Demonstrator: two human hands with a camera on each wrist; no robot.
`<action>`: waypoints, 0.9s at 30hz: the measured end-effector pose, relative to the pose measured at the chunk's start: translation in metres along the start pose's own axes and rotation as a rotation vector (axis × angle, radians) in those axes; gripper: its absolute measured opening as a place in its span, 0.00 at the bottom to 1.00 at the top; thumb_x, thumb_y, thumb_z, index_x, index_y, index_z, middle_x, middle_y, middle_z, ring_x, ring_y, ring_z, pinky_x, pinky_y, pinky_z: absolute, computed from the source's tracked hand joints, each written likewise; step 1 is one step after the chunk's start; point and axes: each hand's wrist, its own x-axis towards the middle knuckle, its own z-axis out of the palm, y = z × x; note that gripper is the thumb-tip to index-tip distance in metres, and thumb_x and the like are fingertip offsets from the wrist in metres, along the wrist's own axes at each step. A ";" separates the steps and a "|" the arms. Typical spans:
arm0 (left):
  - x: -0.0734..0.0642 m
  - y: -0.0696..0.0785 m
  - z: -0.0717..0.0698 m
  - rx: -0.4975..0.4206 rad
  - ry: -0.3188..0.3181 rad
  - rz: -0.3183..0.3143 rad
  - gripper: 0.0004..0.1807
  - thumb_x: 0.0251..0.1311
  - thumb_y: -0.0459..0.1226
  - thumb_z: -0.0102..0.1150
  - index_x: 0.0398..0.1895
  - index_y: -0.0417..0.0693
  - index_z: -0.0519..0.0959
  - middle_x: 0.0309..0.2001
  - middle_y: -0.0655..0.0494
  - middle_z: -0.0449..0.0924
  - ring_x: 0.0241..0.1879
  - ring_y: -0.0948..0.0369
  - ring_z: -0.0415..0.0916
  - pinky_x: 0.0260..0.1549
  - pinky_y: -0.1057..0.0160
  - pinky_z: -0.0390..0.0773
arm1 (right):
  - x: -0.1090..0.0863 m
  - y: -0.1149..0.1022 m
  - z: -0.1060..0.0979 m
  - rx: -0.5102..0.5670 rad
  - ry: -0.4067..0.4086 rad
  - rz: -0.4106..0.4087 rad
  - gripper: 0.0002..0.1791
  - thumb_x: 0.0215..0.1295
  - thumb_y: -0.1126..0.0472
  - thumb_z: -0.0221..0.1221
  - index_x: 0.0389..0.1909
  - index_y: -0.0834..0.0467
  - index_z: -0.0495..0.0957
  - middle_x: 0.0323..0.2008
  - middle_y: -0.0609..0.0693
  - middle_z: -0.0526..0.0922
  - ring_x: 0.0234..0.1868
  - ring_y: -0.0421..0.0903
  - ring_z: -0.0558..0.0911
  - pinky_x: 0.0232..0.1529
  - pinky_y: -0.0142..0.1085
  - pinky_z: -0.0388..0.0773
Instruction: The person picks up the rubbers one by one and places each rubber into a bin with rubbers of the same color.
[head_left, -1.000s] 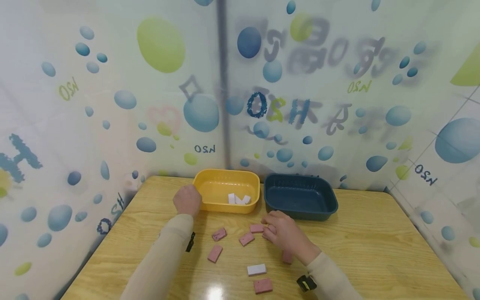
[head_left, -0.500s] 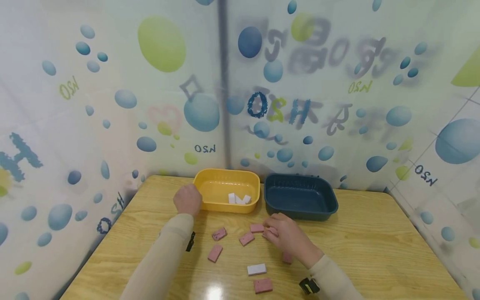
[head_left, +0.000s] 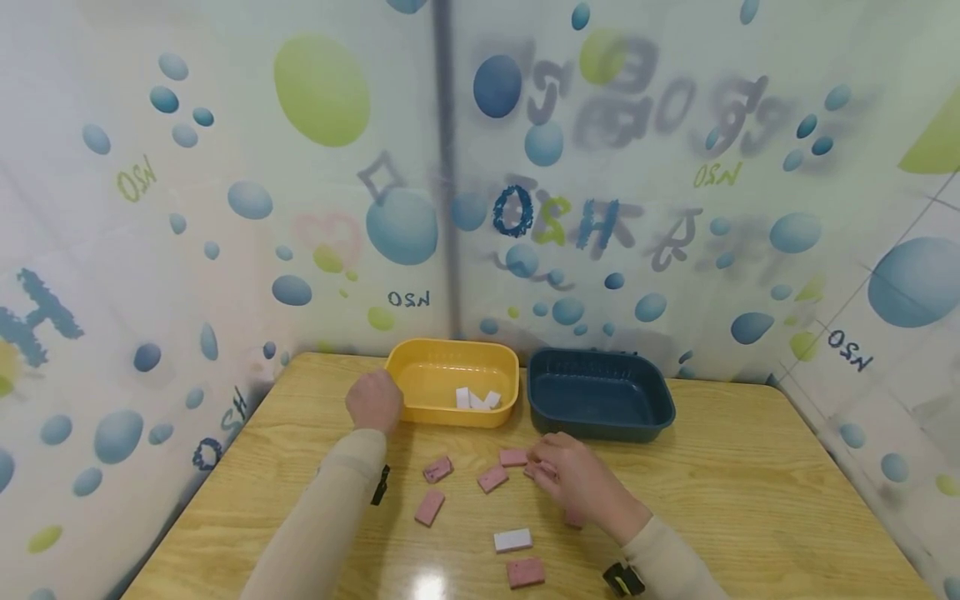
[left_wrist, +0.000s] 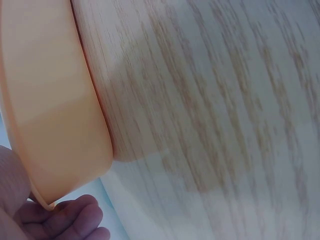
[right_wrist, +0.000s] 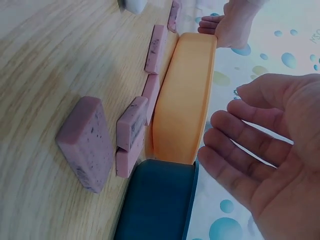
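My left hand (head_left: 375, 402) grips the left rim of a yellow tub (head_left: 420, 415); in the left wrist view thumb and curled fingers (left_wrist: 75, 220) lie either side of its rim. My right hand (head_left: 585, 482) hovers over the table in front of a dark blue tub (head_left: 600, 427). Its fingers are loosely bent with nothing between them in the right wrist view. By its fingertips lies a pink block (head_left: 538, 472), beside another pink block (head_left: 513, 457). A further pink block (right_wrist: 89, 145), with dark smudges, lies below this hand, partly hidden by it in the head view.
Several small white pieces (head_left: 463, 398) lie in the yellow tub. More pink blocks are scattered in front: one (head_left: 492, 478) in the middle, two (head_left: 438, 469) to the left, one (head_left: 526, 572) nearest the person. A white-topped block (head_left: 512, 540) lies close to it. A patterned curtain (head_left: 337, 208) hangs behind the table.
The right hand has shifted slightly toward the person. The pink block that was tilted at its fingers now lies lower, released from them. The left hand keeps its place on the yellow tub.
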 end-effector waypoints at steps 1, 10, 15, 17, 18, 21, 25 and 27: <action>0.000 0.000 0.000 -0.001 0.001 -0.003 0.19 0.68 0.30 0.50 0.16 0.38 0.75 0.17 0.46 0.76 0.17 0.55 0.76 0.14 0.58 0.74 | -0.001 0.000 0.000 0.001 -0.004 -0.002 0.02 0.66 0.65 0.67 0.37 0.59 0.86 0.34 0.46 0.82 0.34 0.39 0.77 0.35 0.33 0.80; -0.002 0.000 -0.001 -0.006 0.008 -0.009 0.20 0.69 0.31 0.49 0.14 0.39 0.74 0.15 0.47 0.74 0.15 0.57 0.73 0.13 0.60 0.72 | -0.006 -0.002 0.003 0.009 -0.008 -0.065 0.04 0.60 0.68 0.68 0.36 0.59 0.85 0.34 0.45 0.81 0.34 0.38 0.78 0.35 0.32 0.80; -0.001 0.000 0.000 -0.006 -0.001 0.000 0.19 0.69 0.31 0.50 0.16 0.39 0.75 0.16 0.46 0.75 0.16 0.56 0.75 0.13 0.58 0.73 | -0.009 -0.003 0.004 0.037 -0.021 -0.086 0.05 0.60 0.70 0.68 0.35 0.60 0.85 0.31 0.45 0.78 0.32 0.35 0.73 0.33 0.30 0.77; 0.000 0.000 0.001 -0.003 -0.002 0.003 0.19 0.69 0.31 0.50 0.16 0.39 0.75 0.16 0.46 0.75 0.17 0.56 0.75 0.13 0.58 0.73 | -0.009 -0.004 0.005 0.037 -0.038 -0.083 0.05 0.60 0.70 0.68 0.36 0.60 0.85 0.33 0.46 0.81 0.34 0.38 0.78 0.37 0.33 0.81; 0.000 0.000 0.000 -0.002 -0.002 0.003 0.19 0.69 0.31 0.50 0.16 0.39 0.75 0.16 0.46 0.76 0.17 0.56 0.75 0.13 0.59 0.73 | -0.010 -0.004 0.005 0.032 -0.049 -0.084 0.05 0.60 0.70 0.67 0.36 0.60 0.85 0.35 0.47 0.82 0.37 0.41 0.82 0.40 0.36 0.83; -0.002 0.000 -0.001 -0.003 -0.001 0.001 0.19 0.69 0.30 0.50 0.16 0.39 0.75 0.16 0.46 0.76 0.17 0.56 0.75 0.13 0.58 0.73 | -0.011 -0.005 0.005 0.028 -0.093 -0.069 0.05 0.61 0.70 0.67 0.37 0.61 0.85 0.39 0.51 0.86 0.49 0.53 0.87 0.50 0.45 0.84; -0.004 0.002 -0.004 -0.003 -0.002 -0.001 0.19 0.68 0.30 0.50 0.16 0.39 0.75 0.16 0.46 0.75 0.17 0.55 0.75 0.13 0.58 0.73 | -0.012 -0.006 0.004 0.041 -0.155 -0.036 0.05 0.62 0.69 0.67 0.39 0.62 0.85 0.46 0.58 0.86 0.57 0.61 0.83 0.57 0.51 0.81; -0.004 0.003 -0.004 -0.001 -0.005 -0.003 0.19 0.68 0.30 0.50 0.16 0.39 0.75 0.16 0.46 0.76 0.17 0.55 0.75 0.13 0.58 0.73 | -0.013 -0.007 0.004 0.047 -0.177 -0.025 0.05 0.63 0.68 0.67 0.39 0.63 0.85 0.48 0.59 0.85 0.59 0.61 0.83 0.59 0.51 0.79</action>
